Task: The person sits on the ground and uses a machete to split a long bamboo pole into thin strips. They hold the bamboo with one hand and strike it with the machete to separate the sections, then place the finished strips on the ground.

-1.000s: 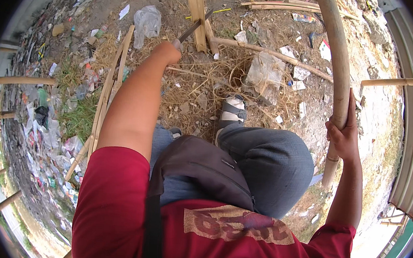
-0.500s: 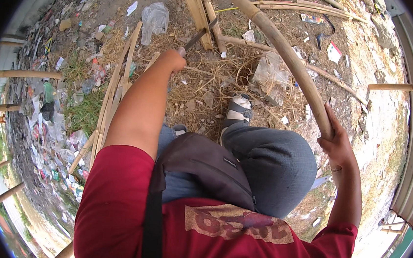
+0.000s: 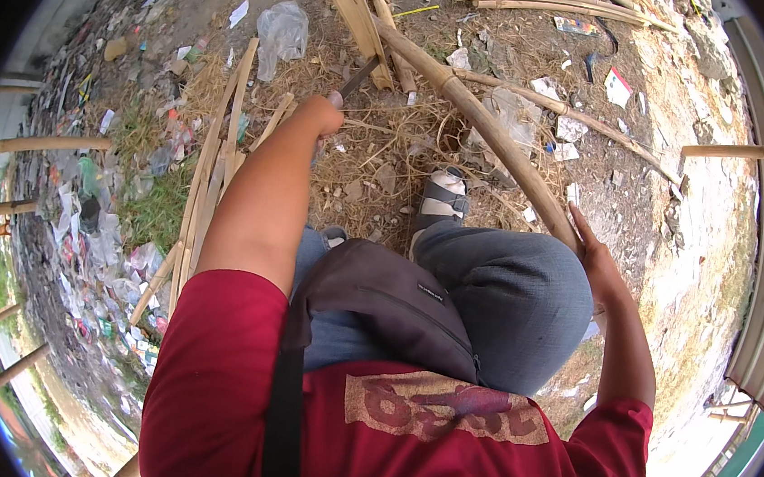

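Observation:
My left hand (image 3: pixel 327 117) is closed round the handle of a long-bladed knife (image 3: pixel 360 75), its dark blade pointing up and right. The blade lies against the lower end of a split bamboo piece (image 3: pixel 351 16). At the right, my right hand (image 3: pixel 596 264) grips the near end of a bamboo pole (image 3: pixel 491 132), its fingers lying along the side and the thumb hidden. The pole slants up and left from beside my knee, its far end close to the split bamboo and a thinner stick (image 3: pixel 391 35).
Long bamboo strips (image 3: pixel 217 151) lie left of my left arm. A pale block (image 3: pixel 506 113) sits partly behind the pole, near my sandalled foot (image 3: pixel 443 198). A thin stick (image 3: pixel 583 124) crosses the ground. Fibre shavings, a clear plastic bag (image 3: pixel 281 37) and litter are strewn about.
My right hand has shifted left and slightly down with the pole. The pole's far end has come down into view near the split bamboo. My left hand and the knife have barely moved.

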`<state>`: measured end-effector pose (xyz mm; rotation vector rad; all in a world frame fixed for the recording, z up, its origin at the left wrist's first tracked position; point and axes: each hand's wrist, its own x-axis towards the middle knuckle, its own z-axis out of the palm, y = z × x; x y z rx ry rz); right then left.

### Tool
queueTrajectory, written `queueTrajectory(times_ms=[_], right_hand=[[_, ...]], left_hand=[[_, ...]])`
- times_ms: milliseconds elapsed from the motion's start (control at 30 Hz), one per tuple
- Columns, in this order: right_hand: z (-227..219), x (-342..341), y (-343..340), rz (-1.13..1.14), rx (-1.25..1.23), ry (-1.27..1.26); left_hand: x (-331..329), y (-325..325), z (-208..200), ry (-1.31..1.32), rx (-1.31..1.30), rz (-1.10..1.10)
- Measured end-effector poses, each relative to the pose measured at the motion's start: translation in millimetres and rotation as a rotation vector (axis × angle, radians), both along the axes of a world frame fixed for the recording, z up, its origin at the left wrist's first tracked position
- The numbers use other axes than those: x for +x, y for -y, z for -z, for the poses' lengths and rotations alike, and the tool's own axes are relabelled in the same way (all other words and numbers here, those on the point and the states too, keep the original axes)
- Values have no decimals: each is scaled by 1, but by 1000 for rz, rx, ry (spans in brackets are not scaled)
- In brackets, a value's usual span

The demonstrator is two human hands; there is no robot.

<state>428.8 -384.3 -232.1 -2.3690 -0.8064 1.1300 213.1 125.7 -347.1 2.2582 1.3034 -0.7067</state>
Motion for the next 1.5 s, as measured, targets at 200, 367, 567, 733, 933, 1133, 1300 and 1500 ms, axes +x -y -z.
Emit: queueTrajectory(times_ms=[200, 367, 567, 733, 933, 1133, 1300, 1500], right_hand=[[1, -29, 88, 342, -66, 317], [27, -67, 174, 650, -206, 504], [70, -80, 252, 945, -385, 496], [109, -105, 299, 967, -541, 501], [145, -138, 302, 1026, -520, 334], [164, -221, 272, 1033, -486, 161], [190, -205, 255, 992, -203, 401], [39, -20, 127, 931, 511, 493]], left_hand=[[8, 9, 10, 31, 68, -43], [19, 17, 24, 93, 119, -57], [24, 24, 9, 11, 134, 93], [34, 56, -23, -22, 19, -49], [3, 48, 22, 78, -9, -188], [-9, 58, 2, 22, -148, -148], [-9, 77, -32, 111, -141, -79], [-6, 73, -12, 260, -241, -242]])
